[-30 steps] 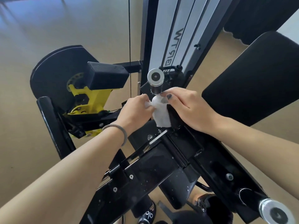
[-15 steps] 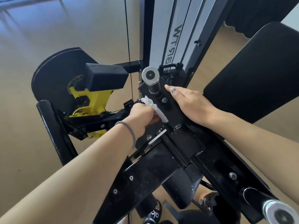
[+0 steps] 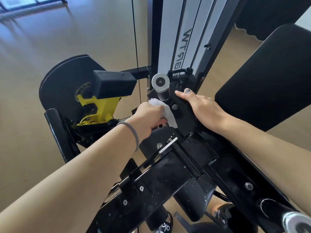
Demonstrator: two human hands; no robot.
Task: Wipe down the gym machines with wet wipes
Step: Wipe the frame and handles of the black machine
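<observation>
The crumpled white wet wipe [image 3: 165,113] now sits in the left hand [image 3: 148,118] alone, bunched in its curled fingers [image 3: 159,123] and pressed against the left edge of the flat black metal arm plate [image 3: 183,108] of the gym machine, just below the short black peg with the round chrome end cap [image 3: 160,84]; a second ago both hands worked the wipe together up at that peg, so the peg looks done and the wiping has moved down onto the plate; the right hand [image 3: 202,108] has let go of the wipe and lies flat on the plate's right side, fingers straight and holding nothing, apparently steadying the arm while the left rubs; the black padded rest [image 3: 262,91] at right and the yellow bracket [image 3: 101,108] beside the black block pad [image 3: 115,84] at left are untouched at this moment; judging from droplets on the lower black panels [image 3: 161,185], those already look wiped, and the plate is the step in hand.
</observation>
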